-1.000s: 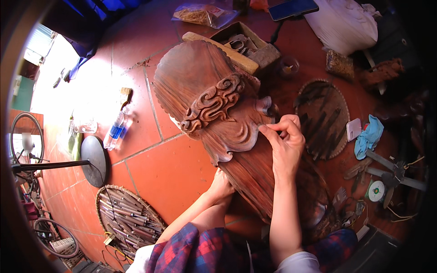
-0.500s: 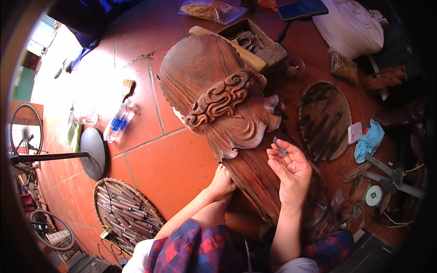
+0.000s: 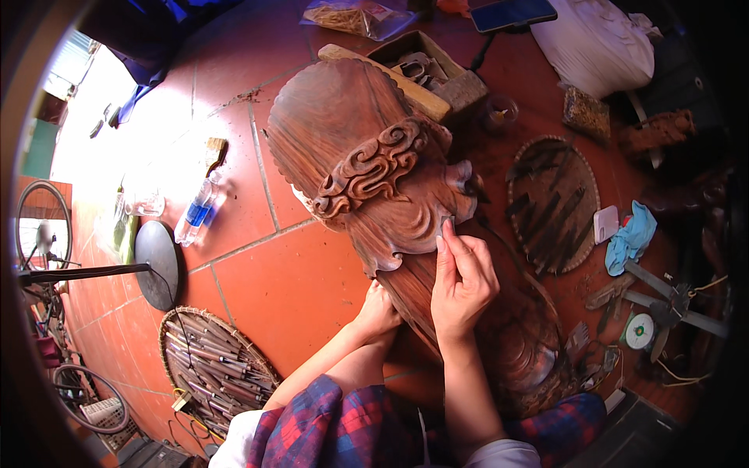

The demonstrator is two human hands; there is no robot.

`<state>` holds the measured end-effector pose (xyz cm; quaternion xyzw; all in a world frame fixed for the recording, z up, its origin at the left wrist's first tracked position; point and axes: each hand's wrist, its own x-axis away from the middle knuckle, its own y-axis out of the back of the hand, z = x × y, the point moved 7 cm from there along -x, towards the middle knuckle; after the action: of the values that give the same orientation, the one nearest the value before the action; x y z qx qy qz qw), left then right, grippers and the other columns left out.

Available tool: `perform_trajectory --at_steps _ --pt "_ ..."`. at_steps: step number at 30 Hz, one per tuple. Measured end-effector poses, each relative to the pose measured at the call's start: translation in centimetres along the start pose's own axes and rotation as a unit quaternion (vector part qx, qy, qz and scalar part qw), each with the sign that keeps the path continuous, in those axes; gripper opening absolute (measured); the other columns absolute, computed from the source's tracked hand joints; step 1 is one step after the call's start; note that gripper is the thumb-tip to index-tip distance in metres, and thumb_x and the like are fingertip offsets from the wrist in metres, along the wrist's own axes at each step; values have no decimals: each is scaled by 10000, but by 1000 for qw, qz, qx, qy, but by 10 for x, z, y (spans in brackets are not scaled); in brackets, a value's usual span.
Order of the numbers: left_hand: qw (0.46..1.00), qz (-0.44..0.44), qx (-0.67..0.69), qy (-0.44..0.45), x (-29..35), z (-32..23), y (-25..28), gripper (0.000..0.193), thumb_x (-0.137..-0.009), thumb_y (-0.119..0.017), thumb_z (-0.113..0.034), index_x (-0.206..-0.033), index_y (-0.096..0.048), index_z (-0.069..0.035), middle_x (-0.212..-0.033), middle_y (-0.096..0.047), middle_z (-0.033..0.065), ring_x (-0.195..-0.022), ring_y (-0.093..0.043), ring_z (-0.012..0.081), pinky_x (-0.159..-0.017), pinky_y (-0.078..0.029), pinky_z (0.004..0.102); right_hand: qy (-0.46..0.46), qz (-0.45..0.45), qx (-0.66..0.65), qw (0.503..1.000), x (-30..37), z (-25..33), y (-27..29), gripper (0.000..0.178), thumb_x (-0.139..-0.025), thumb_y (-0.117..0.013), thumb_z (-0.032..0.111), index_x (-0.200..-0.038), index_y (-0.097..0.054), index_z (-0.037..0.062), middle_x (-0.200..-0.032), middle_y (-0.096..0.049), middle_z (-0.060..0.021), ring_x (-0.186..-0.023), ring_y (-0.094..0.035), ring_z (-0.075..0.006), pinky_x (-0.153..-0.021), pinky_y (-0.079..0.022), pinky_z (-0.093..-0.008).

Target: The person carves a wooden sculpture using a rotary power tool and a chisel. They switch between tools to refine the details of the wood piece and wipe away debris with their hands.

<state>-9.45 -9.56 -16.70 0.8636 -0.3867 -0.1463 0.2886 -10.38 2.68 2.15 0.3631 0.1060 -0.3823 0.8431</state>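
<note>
A large reddish-brown wood carving (image 3: 335, 101), with a scalloped top, a raised band of scrolls and wavy folds below, lies tilted in front of me. Between thumb and fingers, my right hand (image 3: 466, 285) pinches a small dark-grey piece (image 3: 447, 225) that looks like folded sandpaper. That piece touches the carving's folds near their right lower edge. My left hand (image 3: 378, 313) rests against the lower left side of the carving, beside my bare leg. Its fingers are mostly hidden, so their grip does not show.
At lower left is a woven basket (image 3: 214, 363) of carving tools; a round tray (image 3: 555, 207) of dark tools lies right. A wooden box (image 3: 460, 90) stands behind the carving. A plastic bottle (image 3: 199, 212), a brush (image 3: 216, 152) and a black stand base (image 3: 158, 265) are on the left.
My right hand has moved left and turned over, bringing the small grey piece from the air onto the carving's folds. The left hand has stayed in place.
</note>
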Motion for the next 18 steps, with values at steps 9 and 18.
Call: perform_trajectory --at_steps 9,18 --pt "998 -4 47 36 -3 11 -14 364 -774 -653 -217 -1099 -618 -56 -1088 -616 174 -1082 -542 357 -910 -411 447 48 -1 13 999 6 3 3 168 -804 -683 1 -972 -673 -7 -768 -583 -86 -681 -555 -244 -617 -464 -345" --pt "997 2 -32 70 -8 12 -31 308 -791 -642 -205 -1063 -625 -62 -1031 -634 158 -1020 -579 344 -849 -444 432 66 16 -8 998 20 7 8 257 -761 -721 6 -1016 -691 20 -741 -557 -67 -649 -537 -238 -611 -458 -344"
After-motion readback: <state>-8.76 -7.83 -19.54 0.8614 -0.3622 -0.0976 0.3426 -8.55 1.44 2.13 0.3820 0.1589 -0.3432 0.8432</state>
